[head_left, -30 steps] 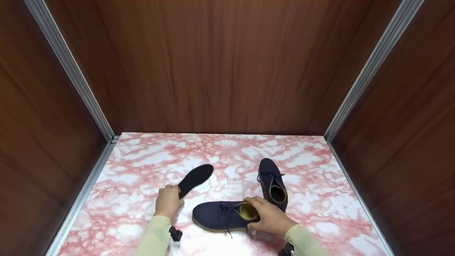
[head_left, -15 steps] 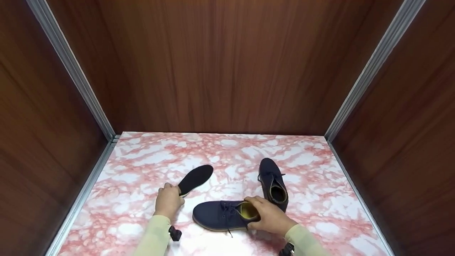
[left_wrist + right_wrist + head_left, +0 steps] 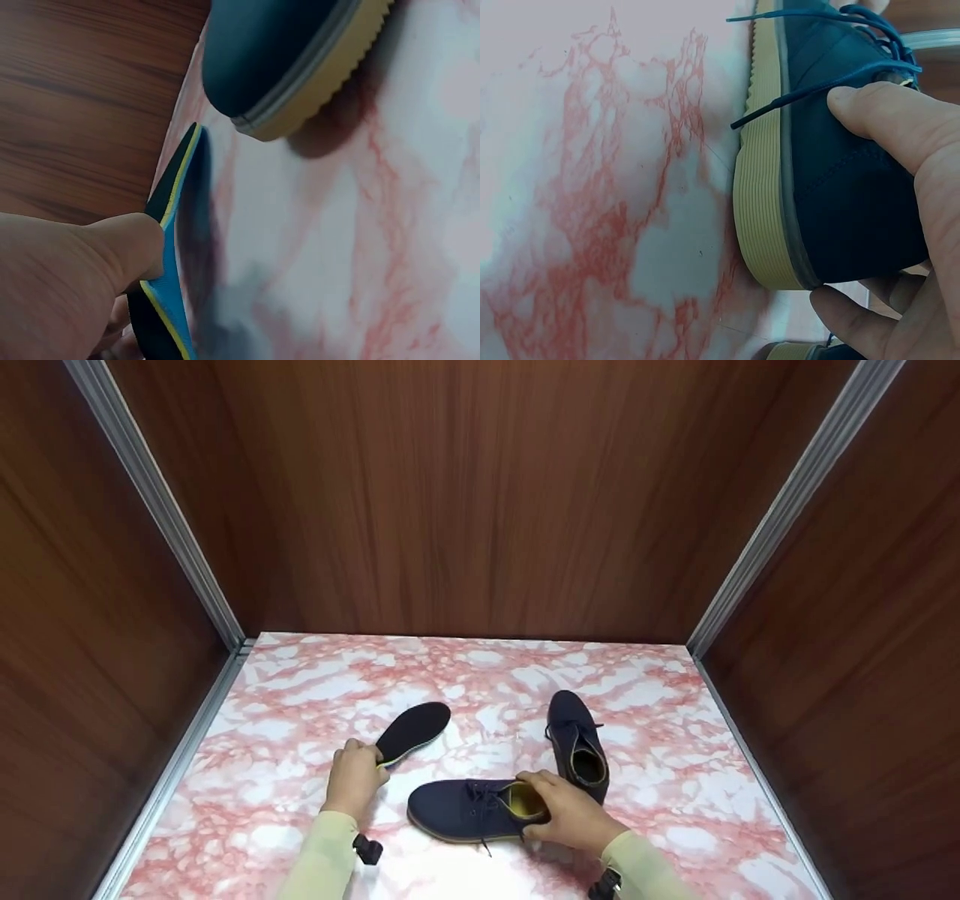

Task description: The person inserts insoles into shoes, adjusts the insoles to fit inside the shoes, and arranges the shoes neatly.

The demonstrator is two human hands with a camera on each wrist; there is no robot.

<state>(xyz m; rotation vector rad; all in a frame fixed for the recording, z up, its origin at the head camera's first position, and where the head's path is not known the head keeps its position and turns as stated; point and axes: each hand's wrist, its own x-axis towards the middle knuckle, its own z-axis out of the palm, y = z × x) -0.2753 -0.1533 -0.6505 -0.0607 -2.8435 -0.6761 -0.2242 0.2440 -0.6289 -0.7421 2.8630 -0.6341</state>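
My left hand (image 3: 352, 776) pinches one end of a black insole (image 3: 414, 729) between thumb and fingers. In the left wrist view the insole (image 3: 174, 277) is tilted on edge and shows a blue underside and a yellow rim. To its right lies a navy lace-up shoe (image 3: 448, 810), toe pointing left, with a yellow lining. My right hand (image 3: 568, 814) grips that shoe around the heel and collar. In the right wrist view the thumb presses the shoe's side (image 3: 840, 195) near the laces, above a tan ridged sole (image 3: 761, 217).
The matching navy shoe (image 3: 576, 731) stands behind my right hand, toe pointing away, with a dark opening. Red-and-white marbled board (image 3: 300, 682) covers the surface. Brown wood panels (image 3: 465, 510) with grey metal corner strips enclose the back and both sides.
The insole in my left hand has tilted so its pale and yellow edge shows more. My right hand stays on the shoe. The head view has shifted slightly.
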